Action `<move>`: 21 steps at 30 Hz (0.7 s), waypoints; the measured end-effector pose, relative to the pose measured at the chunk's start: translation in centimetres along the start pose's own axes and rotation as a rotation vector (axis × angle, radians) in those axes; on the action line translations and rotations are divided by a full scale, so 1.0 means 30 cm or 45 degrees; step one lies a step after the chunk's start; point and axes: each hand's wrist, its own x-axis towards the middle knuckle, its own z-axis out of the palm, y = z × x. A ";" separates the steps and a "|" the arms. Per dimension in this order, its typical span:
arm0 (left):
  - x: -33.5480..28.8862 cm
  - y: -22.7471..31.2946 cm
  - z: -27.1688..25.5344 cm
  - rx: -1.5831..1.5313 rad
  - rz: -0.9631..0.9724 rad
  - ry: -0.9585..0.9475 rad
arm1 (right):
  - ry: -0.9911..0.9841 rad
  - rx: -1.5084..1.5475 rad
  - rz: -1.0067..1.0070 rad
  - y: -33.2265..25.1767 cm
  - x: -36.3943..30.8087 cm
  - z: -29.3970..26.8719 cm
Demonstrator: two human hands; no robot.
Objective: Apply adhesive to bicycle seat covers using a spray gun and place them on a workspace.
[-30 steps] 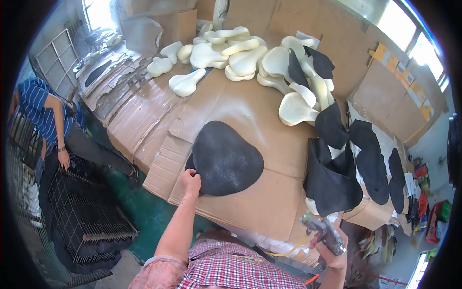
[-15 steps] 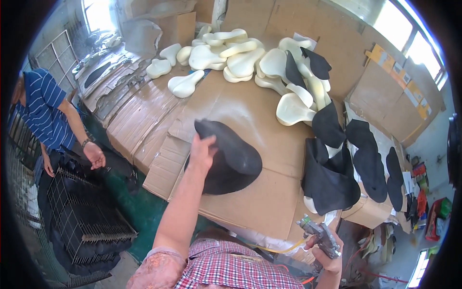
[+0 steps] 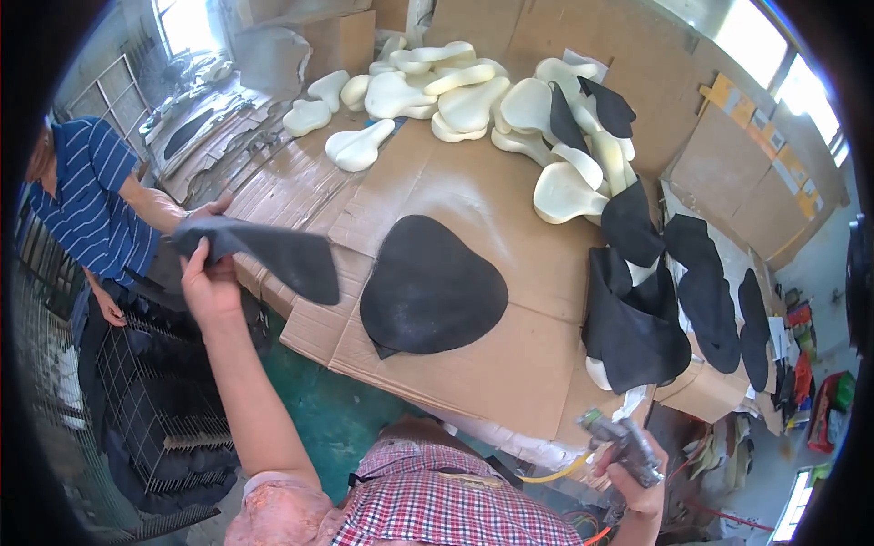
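Observation:
My left hand [image 3: 211, 282] is closed on a black saddle cover piece [image 3: 287, 255], held out to the left past the table edge. A co-worker's hand [image 3: 211, 206] reaches to the same piece; whether it grips is hard to tell. Another black saddle-shaped cover piece [image 3: 435, 287] lies flat on the cardboard in front of me, its surface dusted with pale specks. Low at the right, my right hand [image 3: 637, 478] is wrapped round a metal spray gun [image 3: 628, 448] with a yellow hose [image 3: 555, 471]. The gun points up and left, away from the table pieces.
Cream foam saddle pads [image 3: 469, 102] are heaped at the back of the cardboard-covered table [image 3: 482, 382]. More black covers [image 3: 637, 328] lie at its right edge, some over pads. A wire rack [image 3: 173, 400] with black pieces stands at lower left beside the co-worker [image 3: 96, 196].
My left hand has lifted a black cover off the table and carried it left to the co-worker, whose hand has risen to it. Another black cover now shows on the cardboard.

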 end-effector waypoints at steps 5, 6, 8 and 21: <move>-0.021 0.082 -0.199 0.058 0.127 0.582 | 0.039 -0.300 -0.101 -0.006 -0.039 -0.081; -0.016 0.095 -0.250 0.057 0.127 0.586 | -0.027 -0.299 -0.056 -0.027 -0.048 -0.074; -0.011 0.108 -0.361 -0.047 0.102 0.544 | -0.126 -0.257 0.032 -0.031 -0.037 -0.049; -0.262 -0.305 -0.364 0.037 -0.477 0.591 | -0.060 -0.121 -0.148 -0.019 0.162 0.059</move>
